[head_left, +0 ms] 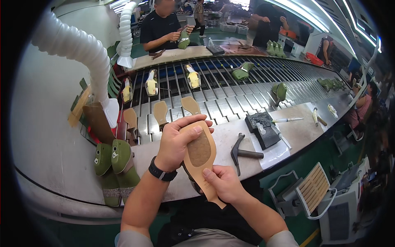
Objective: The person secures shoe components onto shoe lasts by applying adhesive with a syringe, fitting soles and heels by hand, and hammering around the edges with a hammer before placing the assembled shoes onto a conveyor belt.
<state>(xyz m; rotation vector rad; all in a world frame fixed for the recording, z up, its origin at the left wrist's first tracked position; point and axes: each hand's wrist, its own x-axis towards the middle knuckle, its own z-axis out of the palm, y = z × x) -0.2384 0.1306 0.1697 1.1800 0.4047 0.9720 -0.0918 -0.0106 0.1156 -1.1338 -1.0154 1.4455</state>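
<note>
A tan shoe sole (200,151) with a brown oval patch on its forefoot is held up in front of me, its bottom face toward me. Around the wide toe end wraps my left hand (175,142), thumb on the face and fingers round the far edge. My right hand (226,184) grips the narrow part near the heel, thumb pressed on the tan surface. Something dark shows along the sole's left underside, mostly hidden. A pincer-headed hammer (249,154) lies on the bench to the right of my hands. Beyond them, similar tan soles (161,111) lie toe-up at the conveyor's edge.
Green shoe lasts (122,158) stand at the left bench edge. A slatted metal conveyor (218,96) carries several shoe parts and lasts. A black block (265,127) with brushes sits right. A white hose (88,53) hangs left. A co-worker (162,29) holds a green last across the conveyor.
</note>
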